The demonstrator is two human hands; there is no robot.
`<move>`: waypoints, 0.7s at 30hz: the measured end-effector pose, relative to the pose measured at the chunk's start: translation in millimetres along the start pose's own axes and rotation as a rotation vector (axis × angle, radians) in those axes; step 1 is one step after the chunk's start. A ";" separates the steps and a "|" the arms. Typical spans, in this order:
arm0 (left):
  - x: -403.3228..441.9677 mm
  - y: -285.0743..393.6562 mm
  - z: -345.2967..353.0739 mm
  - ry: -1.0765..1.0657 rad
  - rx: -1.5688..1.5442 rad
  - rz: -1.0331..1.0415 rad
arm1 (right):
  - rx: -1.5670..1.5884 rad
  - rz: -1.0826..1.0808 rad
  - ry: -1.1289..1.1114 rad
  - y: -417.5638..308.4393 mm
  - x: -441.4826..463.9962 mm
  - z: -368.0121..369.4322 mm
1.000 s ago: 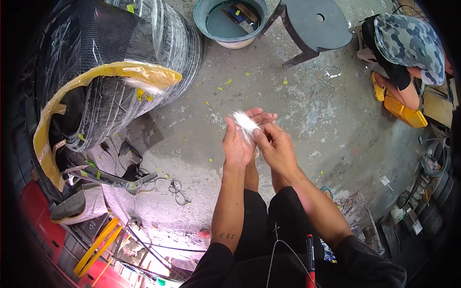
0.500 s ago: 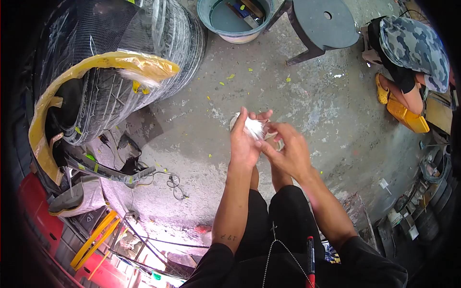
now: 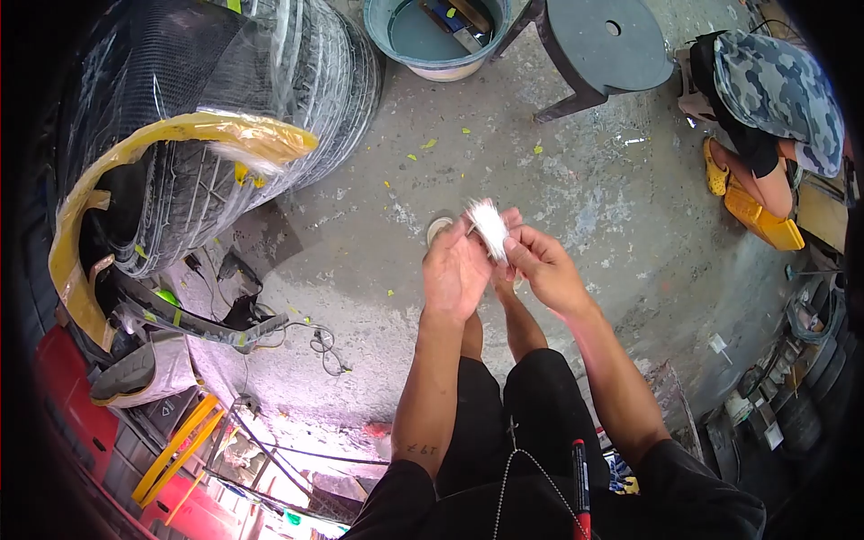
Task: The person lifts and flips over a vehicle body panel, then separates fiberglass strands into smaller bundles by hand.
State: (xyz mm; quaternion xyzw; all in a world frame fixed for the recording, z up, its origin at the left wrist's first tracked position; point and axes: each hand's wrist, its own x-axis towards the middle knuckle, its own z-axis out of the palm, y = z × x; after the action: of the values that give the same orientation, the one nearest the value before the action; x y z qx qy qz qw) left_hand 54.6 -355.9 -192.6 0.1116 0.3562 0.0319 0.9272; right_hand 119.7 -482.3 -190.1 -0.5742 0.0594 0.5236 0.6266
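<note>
A tuft of white fibres (image 3: 489,225) is between my two hands, its loose strands fanning upward. My right hand (image 3: 547,268) is closed, pinching the lower end of the tuft between thumb and fingers. My left hand (image 3: 457,272) is palm up with its fingers stretched out beneath and beside the tuft, partly hidden by it. To the left, a curved yellow piece (image 3: 76,243) lies against a plastic-wrapped tyre (image 3: 333,99), with similar white fibres (image 3: 247,160) near its upper end.
A water bucket (image 3: 439,67) with tools inside and a dark plastic stool (image 3: 607,45) stand at the top. A crouching person in a camouflage top (image 3: 778,94) is at right, by a yellow block (image 3: 763,216). Cables (image 3: 328,351) lie on the floor at left.
The white tuft has come up out of my cupped left hand and shows more fully, pinched by my right hand. My left palm has opened and shifted slightly left.
</note>
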 end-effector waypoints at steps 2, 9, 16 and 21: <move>2.8 -2.0 -1.4 -0.052 0.042 0.023 | -0.022 -0.020 -0.024 5.3 3.4 -2.8; 10.9 -7.5 -2.0 0.175 0.283 0.081 | -0.121 -0.045 0.044 -0.1 1.5 2.6; 11.7 -4.1 -3.9 0.034 0.148 0.113 | -0.186 -0.080 0.077 4.4 5.2 4.4; 9.5 2.1 -6.9 -0.019 -0.027 0.037 | -0.112 -0.143 0.117 12.1 6.7 11.3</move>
State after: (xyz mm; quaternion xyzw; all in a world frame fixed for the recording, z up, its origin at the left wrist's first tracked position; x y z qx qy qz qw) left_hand 57.1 -351.3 -203.3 0.1059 0.3447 0.0526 0.9313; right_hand 107.9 -472.0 -198.8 -0.6405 0.0255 0.4457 0.6248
